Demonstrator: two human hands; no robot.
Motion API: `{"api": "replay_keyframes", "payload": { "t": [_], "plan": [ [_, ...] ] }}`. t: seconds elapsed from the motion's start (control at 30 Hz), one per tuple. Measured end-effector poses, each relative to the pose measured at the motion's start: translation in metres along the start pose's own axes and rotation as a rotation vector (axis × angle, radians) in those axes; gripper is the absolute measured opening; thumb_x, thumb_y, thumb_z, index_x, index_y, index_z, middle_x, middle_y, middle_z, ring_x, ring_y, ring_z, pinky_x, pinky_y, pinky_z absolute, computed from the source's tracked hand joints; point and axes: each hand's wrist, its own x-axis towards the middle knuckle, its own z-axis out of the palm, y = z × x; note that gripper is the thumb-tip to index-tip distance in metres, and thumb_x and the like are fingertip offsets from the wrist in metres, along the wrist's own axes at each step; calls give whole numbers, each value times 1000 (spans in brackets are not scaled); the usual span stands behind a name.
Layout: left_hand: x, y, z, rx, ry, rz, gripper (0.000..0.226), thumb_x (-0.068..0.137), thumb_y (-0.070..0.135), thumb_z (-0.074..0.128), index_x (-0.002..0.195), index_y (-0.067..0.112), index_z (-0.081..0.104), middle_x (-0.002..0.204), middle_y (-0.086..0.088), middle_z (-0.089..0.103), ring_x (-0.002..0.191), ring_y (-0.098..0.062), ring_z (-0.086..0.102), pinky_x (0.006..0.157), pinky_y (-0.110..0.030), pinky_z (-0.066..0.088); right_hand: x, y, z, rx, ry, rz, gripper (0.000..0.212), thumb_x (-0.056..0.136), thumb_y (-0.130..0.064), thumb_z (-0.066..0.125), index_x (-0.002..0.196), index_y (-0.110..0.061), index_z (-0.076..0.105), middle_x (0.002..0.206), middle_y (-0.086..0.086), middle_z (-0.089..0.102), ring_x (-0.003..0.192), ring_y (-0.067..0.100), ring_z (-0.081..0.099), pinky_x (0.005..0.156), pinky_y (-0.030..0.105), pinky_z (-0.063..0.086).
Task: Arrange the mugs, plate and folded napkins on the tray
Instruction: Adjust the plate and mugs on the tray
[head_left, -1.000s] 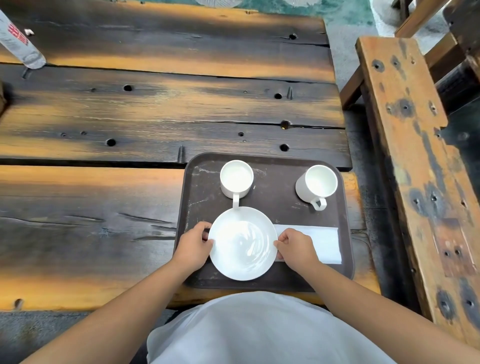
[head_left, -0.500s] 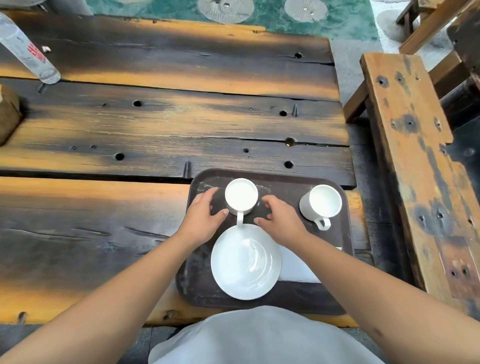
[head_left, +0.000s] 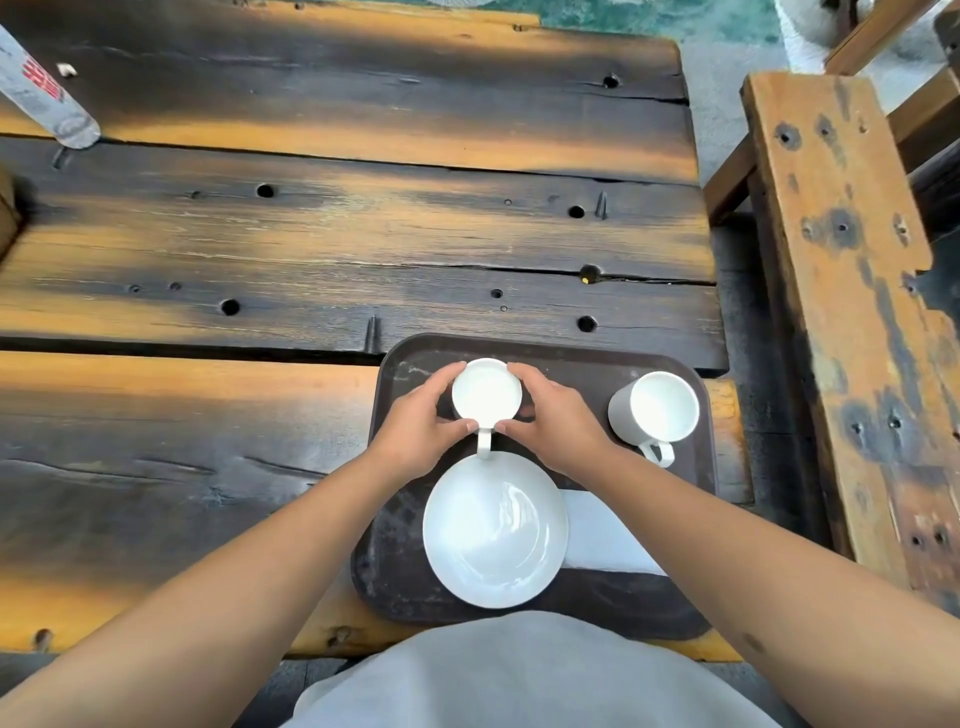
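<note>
A dark brown tray (head_left: 571, 361) lies at the near edge of the wooden table. On its far left stands a white mug (head_left: 486, 391), handle pointing toward me. My left hand (head_left: 415, 434) cups its left side and my right hand (head_left: 556, 421) cups its right side, fingers wrapped around the wall. A second white mug (head_left: 655, 409) stands at the tray's far right, untouched. A white plate (head_left: 493, 530) sits on the near part of the tray, just below the held mug's handle. A white folded napkin (head_left: 602, 535) lies to the plate's right, partly under my right forearm.
The table (head_left: 311, 249) is made of rough dark and orange planks with holes. A plastic bottle (head_left: 41, 98) lies at the far left. A wooden bench (head_left: 852, 291) runs along the right, beyond a narrow gap. My grey clothing fills the bottom edge.
Both hands left the plate's sides, moved forward to the left mug and closed around it from either side. The view shifted slightly downward.
</note>
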Motion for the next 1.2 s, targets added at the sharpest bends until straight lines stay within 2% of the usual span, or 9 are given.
{"api": "replay_keyframes", "payload": {
  "t": [0.2, 0.37, 0.9, 1.07, 1.2],
  "plan": [
    [-2, 4, 6, -62, -15, -9, 72, 82, 17, 77, 141, 36, 40, 134, 10, 56, 77, 4, 68, 87, -28, 53, -4, 5, -3, 41, -5, 11, 71, 78, -23, 78, 138, -29, 40, 129, 0, 59, 100, 17, 64, 91, 39, 53],
    [-2, 7, 17, -90, -19, -28, 72, 81, 18, 77, 140, 37, 40, 125, 16, 55, 75, 5, 67, 75, -15, 47, -10, 14, -8, 44, 3, 37, 71, 78, -24, 78, 137, -34, 40, 127, -2, 60, 96, 14, 65, 89, 35, 52],
    [-7, 14, 23, -76, -22, -45, 70, 82, 15, 77, 139, 36, 40, 121, 14, 58, 76, 4, 67, 70, -11, 45, -17, 17, -11, 39, -6, 48, 73, 79, -24, 76, 140, -32, 36, 129, 0, 59, 100, 18, 64, 90, 42, 52],
    [-9, 14, 23, -59, -25, -55, 71, 81, 16, 77, 139, 35, 41, 123, 11, 58, 78, 0, 68, 73, -18, 48, -19, 18, -9, 30, -11, 27, 73, 78, -24, 77, 139, -32, 38, 130, 0, 58, 96, 16, 65, 89, 39, 52],
    [-12, 15, 24, -75, -20, -56, 72, 82, 16, 77, 141, 33, 39, 128, 6, 58, 84, -9, 69, 85, -34, 55, -20, 20, -8, 21, -4, 25, 72, 78, -25, 77, 138, -32, 38, 128, -1, 58, 94, 15, 64, 87, 36, 52]
  ]
}}
